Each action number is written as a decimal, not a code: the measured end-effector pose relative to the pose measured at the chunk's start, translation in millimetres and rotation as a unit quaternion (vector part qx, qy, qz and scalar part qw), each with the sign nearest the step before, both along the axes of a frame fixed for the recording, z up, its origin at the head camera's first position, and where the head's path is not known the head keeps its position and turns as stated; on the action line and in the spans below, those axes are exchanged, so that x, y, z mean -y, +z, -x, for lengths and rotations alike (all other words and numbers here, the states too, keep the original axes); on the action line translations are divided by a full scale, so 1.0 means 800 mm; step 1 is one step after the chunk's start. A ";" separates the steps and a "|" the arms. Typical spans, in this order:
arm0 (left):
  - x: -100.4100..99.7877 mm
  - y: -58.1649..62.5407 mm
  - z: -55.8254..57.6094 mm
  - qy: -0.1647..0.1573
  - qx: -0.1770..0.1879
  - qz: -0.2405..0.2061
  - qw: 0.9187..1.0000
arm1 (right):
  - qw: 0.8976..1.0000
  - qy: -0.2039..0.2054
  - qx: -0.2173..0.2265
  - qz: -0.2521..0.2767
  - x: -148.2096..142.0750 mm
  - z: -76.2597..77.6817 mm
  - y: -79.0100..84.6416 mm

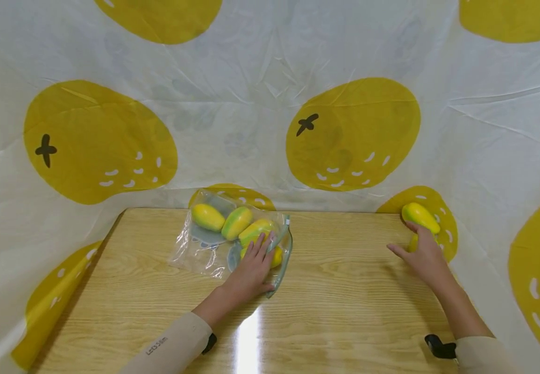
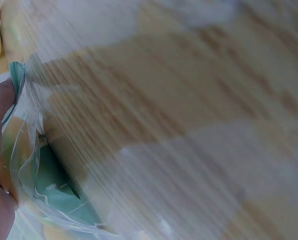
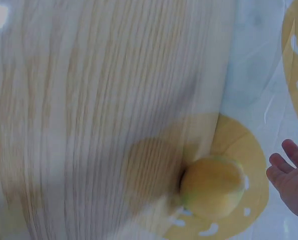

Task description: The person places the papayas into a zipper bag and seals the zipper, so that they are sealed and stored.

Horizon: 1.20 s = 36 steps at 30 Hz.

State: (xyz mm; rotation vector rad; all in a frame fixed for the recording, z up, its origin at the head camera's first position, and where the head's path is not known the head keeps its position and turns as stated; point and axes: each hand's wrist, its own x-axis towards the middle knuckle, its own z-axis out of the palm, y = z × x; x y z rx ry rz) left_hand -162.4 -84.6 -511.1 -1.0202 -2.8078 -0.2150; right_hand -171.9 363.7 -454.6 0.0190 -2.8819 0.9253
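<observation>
A clear zip bag [image 1: 204, 262] lies on the table with several oblong yellow-green fruits [image 1: 207, 217] inside, mango- or papaya-like. My left hand [image 1: 250, 272] rests across the bag near its green zip edge, fingers stretched over the fruit at that end. In the left wrist view, a finger touches the green zip strip [image 2: 17, 75] and the bag's mouth gapes. At the table's far right corner my right hand [image 1: 423, 257] is spread beside a yellow fruit [image 1: 420, 218], part of a second one showing below it. The right wrist view shows a fruit [image 3: 212, 186] apart from the extended fingers.
The wooden table [image 1: 335, 301] meets a hanging white cloth [image 1: 242, 140] with large yellow fruit prints at its back and sides. A bright light reflection lies on the front of the tabletop. A black strap piece [image 1: 440, 347] shows at the right wrist.
</observation>
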 end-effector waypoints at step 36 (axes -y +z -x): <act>0.003 -0.003 0.004 -0.001 0.015 0.000 1.000 | 0.994 -0.067 0.082 -0.013 -0.070 0.017 -0.057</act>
